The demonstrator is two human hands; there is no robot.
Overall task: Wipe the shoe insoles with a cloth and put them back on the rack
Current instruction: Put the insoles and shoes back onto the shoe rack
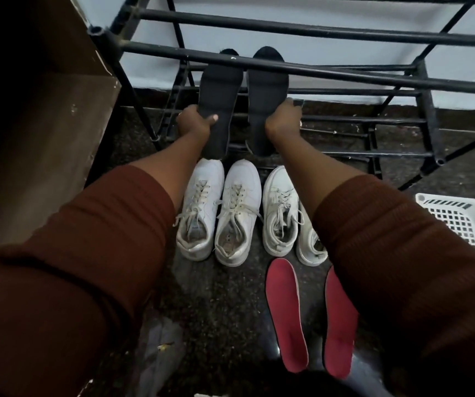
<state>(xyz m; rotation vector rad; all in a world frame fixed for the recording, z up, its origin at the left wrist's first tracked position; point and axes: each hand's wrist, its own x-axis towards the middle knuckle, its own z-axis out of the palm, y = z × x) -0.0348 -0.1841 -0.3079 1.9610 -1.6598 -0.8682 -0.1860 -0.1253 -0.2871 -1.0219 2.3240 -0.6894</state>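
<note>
Racking left black insole (220, 90) and right black insole (268, 93).
I'm seeing left hand (194, 121) and right hand (283, 121) each clamping fingers round one, leaning them across shoe rack (345, 75) bars, likely for stable resting.

No text, brand or number can be read on the insoles (220, 90), shoes (240, 202) or rack (316, 34).

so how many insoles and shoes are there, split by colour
black insoles: 2
red insoles: 2
white shoes: 4
total: 8
</note>
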